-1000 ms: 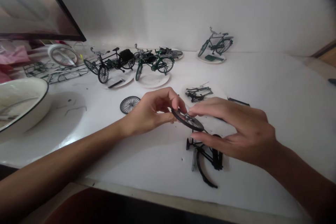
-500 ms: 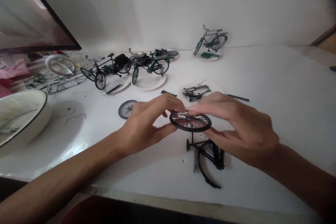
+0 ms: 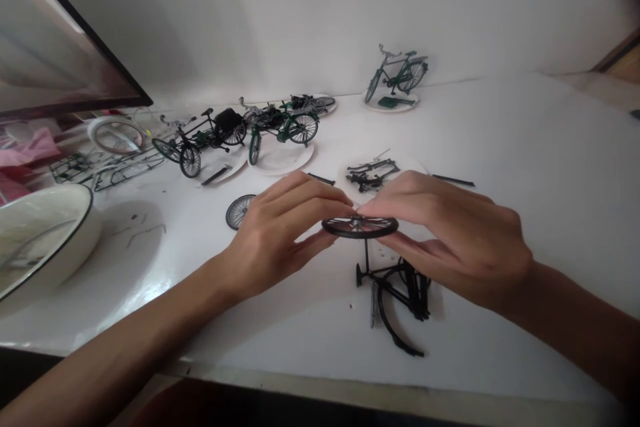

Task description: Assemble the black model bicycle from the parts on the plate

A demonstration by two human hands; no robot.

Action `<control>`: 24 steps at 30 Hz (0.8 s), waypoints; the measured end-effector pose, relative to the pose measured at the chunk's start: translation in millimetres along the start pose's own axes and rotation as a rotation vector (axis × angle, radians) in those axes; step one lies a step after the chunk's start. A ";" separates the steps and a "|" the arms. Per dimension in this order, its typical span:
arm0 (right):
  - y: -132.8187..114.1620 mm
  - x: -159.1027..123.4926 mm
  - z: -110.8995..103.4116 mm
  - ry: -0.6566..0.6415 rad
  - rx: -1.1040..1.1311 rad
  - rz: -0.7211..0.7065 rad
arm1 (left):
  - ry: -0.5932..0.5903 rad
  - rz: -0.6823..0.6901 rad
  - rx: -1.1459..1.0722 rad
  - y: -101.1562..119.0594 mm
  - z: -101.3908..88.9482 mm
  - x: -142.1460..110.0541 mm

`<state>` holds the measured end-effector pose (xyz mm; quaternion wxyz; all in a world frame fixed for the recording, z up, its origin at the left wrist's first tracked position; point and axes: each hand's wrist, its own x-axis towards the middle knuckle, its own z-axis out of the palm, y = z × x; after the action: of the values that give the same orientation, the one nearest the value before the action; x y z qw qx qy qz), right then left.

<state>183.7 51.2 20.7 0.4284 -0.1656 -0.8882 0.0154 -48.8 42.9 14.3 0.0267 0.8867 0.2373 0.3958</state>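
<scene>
Between my two hands is a small black spoked bicycle wheel (image 3: 359,229), raised above the table and seen almost edge-on. My left hand (image 3: 280,230) pinches its left side, fingers above and thumb below. On the other side, my right hand (image 3: 450,233) grips the rim and reaches the hub with its fingertips. Below the wheel, a black model bicycle frame (image 3: 400,287) with a curved mudguard lies on the white table (image 3: 280,347). Another spoked wheel (image 3: 238,211) rests beside my left hand, which partly covers it.
Assembled model bicycles (image 3: 285,130) stand behind on paper plates, one green bicycle (image 3: 397,73) farther back. A plate (image 3: 345,173) of dark frame parts lies beyond my hands. An enamel basin (image 3: 87,233) is at left, below a screen (image 3: 75,33). Part sprues (image 3: 125,170) lie behind it.
The wheel has tipped from a slanted view to nearly edge-on. My left hand's fingers have spread slightly over it; both hands keep their hold. The camera view has shifted a little.
</scene>
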 end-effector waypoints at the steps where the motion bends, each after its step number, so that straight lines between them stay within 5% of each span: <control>1: 0.4 -0.4 -0.1 0.004 0.001 -0.001 | -0.002 0.004 0.020 0.0 -0.2 -0.1; 24: -1.6 -3.4 -1.0 -0.071 0.105 0.042 | -0.059 0.074 0.198 2.1 3.6 -8.0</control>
<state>186.0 48.5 18.9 0.4041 -0.1609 -0.8972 0.0767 -50.0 38.0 6.8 -0.0686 0.9044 0.2416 0.3450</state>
